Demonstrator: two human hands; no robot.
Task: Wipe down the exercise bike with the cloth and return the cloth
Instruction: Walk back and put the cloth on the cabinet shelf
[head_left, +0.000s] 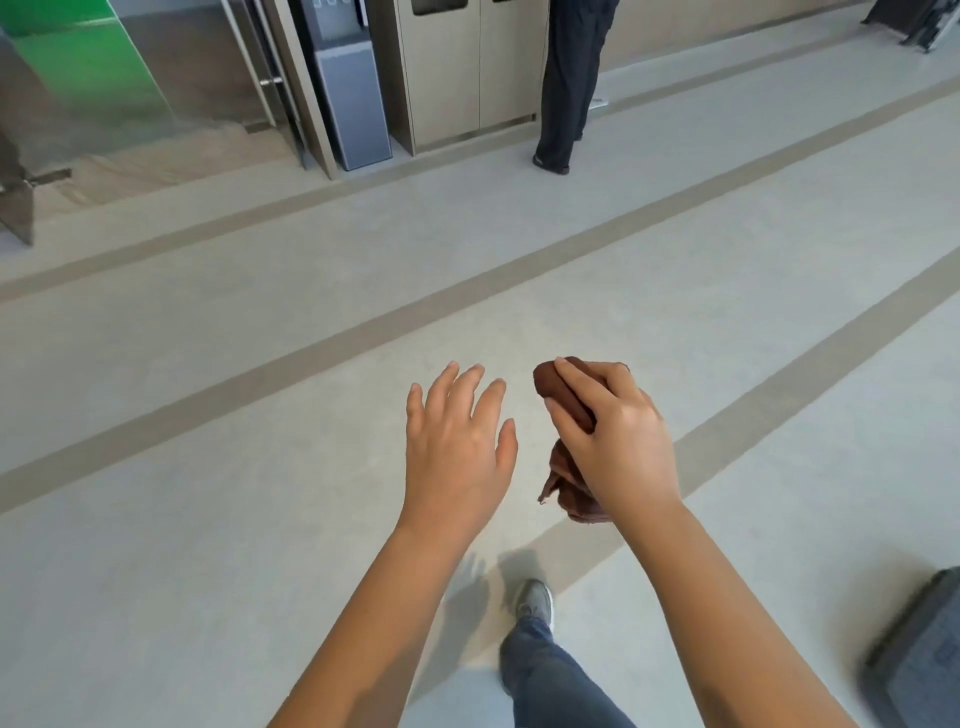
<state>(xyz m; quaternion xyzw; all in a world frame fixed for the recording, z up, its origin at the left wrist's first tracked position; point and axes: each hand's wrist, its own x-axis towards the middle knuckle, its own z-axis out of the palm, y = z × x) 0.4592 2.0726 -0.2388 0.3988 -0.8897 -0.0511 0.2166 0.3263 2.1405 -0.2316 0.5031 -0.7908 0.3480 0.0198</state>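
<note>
From my remote seat, most of the head view is pale grey floor, smooth and matte, crossed by long taupe stripes that run diagonally from lower left to upper right. Along the far edge stand a light wood-grain cabinet with two flat doors, a tall grey water dispenser just to its left, and a glass panel with a green tint at the far left. A person in dark trousers stands right against the cabinet's right door, well apart from me. The stretch of floor between that wall and the hands lies wide and bare. At the lower right corner a dark grey ribbed object cuts into view; I cannot tell what it is. Below, a jeans leg ends in a grey sneaker planted on a stripe. Both bare forearms reach forward over the floor. The left hand is held flat, fingers straight and slightly spread, holding nothing. Just beside it, not touching, the right hand grips the cloth, fingers curled over it. The cloth is reddish-brown, soft and nappy, bunched into a rounded roll at the fingertips, with a crumpled, frayed tail hanging below the palm.
</note>
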